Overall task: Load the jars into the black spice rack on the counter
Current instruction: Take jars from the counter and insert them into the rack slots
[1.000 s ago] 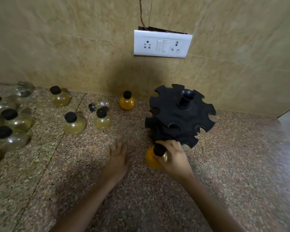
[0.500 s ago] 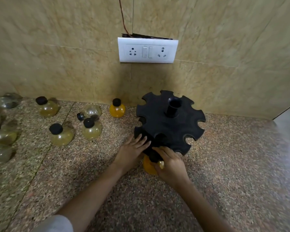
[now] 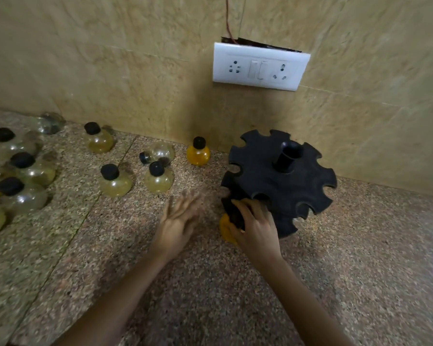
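The black spice rack [image 3: 283,181], a notched round carousel with a centre post, stands on the granite counter near the wall. My right hand [image 3: 256,227] is closed around an orange jar [image 3: 225,229] with a black cap at the rack's lower tier, front left. My left hand [image 3: 179,221] is blurred, fingers spread, holding nothing, just left of the rack. Round jars with black caps stand to the left: an orange jar [image 3: 198,153] by the wall, a pale yellow jar [image 3: 158,178], another [image 3: 114,182] and a third [image 3: 98,139].
A clear jar [image 3: 158,153] lies on its side behind the yellow ones. Several more jars [image 3: 23,176] crowd the far left edge. A white switch and socket plate [image 3: 259,67] is on the tiled wall above the rack.
My left hand has come off the rack and moved left, now blurred. My right hand still holds the orange jar at the rack's lower tier. The camera view has shifted.
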